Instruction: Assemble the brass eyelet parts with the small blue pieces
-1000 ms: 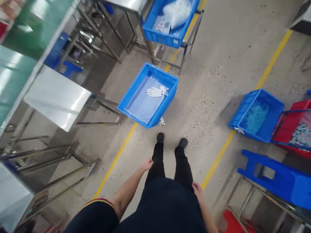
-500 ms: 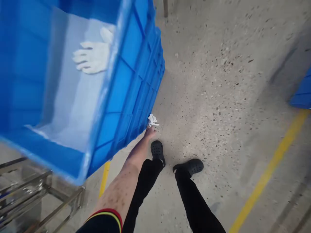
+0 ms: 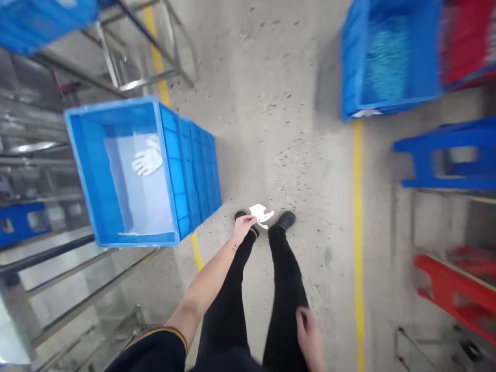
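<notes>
My left hand (image 3: 245, 226) is closed on a white glove (image 3: 259, 212), pinching it by one edge between thumb and fingers. The glove hangs crumpled above the floor, in front of my shoes. By my right thigh, my right hand (image 3: 310, 336) hangs slightly blurred, its fingers loosely curled with a gap to the thumb; nothing shows in it. On the left stands a stack of blue crates (image 3: 189, 170). A pale sheet (image 3: 151, 209) lines the top crate, and further white gloves (image 3: 148, 159) lie on it.
Metal frames (image 3: 89, 276) stand along the left side. At the upper right is a blue crate (image 3: 352, 67) holding small turquoise pieces (image 3: 388, 62). Blue (image 3: 445, 135) and red (image 3: 453, 284) plastic stools are at the right. Yellow lines (image 3: 358, 232) mark the floor.
My left hand, with the white glove, has moved away from the crate stack and stands in front of my feet. The crates appear farther off, and my right hand has come into view.
</notes>
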Tool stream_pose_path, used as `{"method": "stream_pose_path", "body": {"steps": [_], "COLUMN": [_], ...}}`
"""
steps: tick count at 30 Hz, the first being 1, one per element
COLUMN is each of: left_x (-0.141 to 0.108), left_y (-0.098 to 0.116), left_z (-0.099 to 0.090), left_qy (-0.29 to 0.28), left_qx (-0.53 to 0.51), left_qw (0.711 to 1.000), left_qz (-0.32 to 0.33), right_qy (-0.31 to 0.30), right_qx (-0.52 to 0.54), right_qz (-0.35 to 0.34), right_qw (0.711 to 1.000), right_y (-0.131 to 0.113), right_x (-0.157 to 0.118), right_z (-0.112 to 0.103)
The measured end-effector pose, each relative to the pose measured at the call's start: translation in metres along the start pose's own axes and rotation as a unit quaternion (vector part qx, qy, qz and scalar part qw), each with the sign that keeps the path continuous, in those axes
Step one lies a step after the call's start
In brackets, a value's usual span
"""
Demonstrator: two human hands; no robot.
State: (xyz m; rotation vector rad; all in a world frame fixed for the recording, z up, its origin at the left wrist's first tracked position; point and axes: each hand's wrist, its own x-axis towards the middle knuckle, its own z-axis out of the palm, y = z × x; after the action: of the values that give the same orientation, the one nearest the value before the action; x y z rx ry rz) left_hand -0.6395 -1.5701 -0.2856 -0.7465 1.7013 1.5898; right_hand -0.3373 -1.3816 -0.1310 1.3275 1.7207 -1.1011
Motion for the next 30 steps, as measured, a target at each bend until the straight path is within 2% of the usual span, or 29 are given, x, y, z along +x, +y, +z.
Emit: {"method": "stream_pose_path", "body": {"steps": [2,5,8,11,14,16,21,30], "left_x": [-0.082,-0.183,-0.259,-0.320,-0.373,-0.403,-0.453,-0.502], "left_y": [0.062,0.137,0.182,0.203,0.203,0.196,0.168,0.102], "left_z": [0.052,0.132,0.210,0.282,0.346,0.386,0.480,0.665], "left_qy": [-0.067,-0.177,-0.290,-0.396,-0.492,-0.545,-0.630,-0.708], "left_qx": [0.006,0.011,0.027,0.052,0.093,0.128,0.195,0.243], "left_qw": [0.998,0.983,0.953,0.911,0.861,0.826,0.751,0.662], "left_qz": [0.019,0.057,0.088,0.102,0.090,0.071,0.022,-0.040], "right_qy": [0.025,0.045,0.094,0.157,0.202,0.230,0.293,0.467], "right_qx": [0.104,0.243,0.370,0.479,0.547,0.566,0.567,0.590], "right_qz": [-0.014,-0.070,-0.158,-0.244,-0.309,-0.332,-0.340,-0.284], "right_qw": [0.994,0.966,0.911,0.828,0.751,0.718,0.690,0.594], "right_y": [-0.020,-0.048,-0.061,-0.053,-0.029,-0.007,0.054,0.176], "right_x": [-0.046,-0.075,-0.083,-0.095,-0.117,-0.133,-0.160,-0.171], "right_z": [-0.028,-0.076,-0.144,-0.220,-0.286,-0.321,-0.384,-0.505]}}
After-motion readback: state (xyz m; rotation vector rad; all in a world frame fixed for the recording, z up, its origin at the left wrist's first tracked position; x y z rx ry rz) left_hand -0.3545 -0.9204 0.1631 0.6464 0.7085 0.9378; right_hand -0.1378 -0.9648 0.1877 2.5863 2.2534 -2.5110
